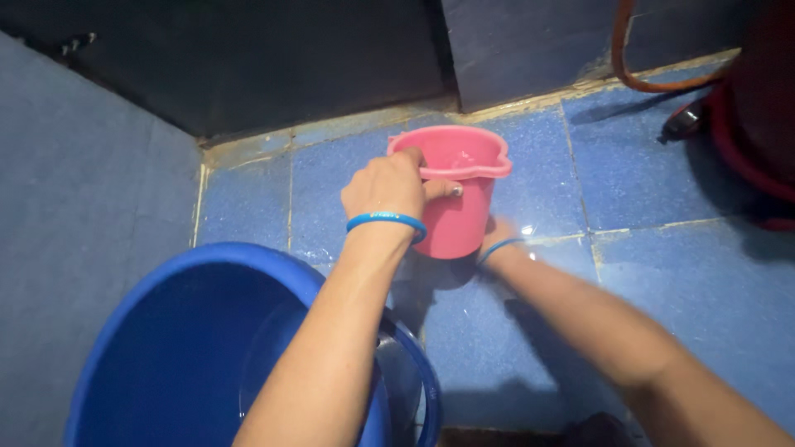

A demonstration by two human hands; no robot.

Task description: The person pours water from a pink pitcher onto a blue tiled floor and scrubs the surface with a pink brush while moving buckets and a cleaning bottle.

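Left hand [389, 186]: closed over the rim of a pink plastic mug [460, 194], thumb pressed along the outer wall, fingers hooked over the near edge. Blue wristband [387, 220] on that wrist.

Right hand [497, 236]: placed low at the base of the mug on its right side, mostly hidden behind it; contact with the base apparent, but closed grip or flat palm cannot be told. Thin blue band [495, 248] on that wrist.

Pink mug: upright to slightly tilted, held between both hands above the blue tiled floor [662, 281], interior wet and glossy.

Blue bucket [199, 348]: large, round, at lower left, directly under the left forearm, apart from the mug.

Floor: wet sheen near the mug, worn grout lines.

Dark wall panels [290, 58]: along the far edge of the floor.

Orange hose [629, 70]: curved against the wall at upper right, beside a dark red rounded container [758, 108].
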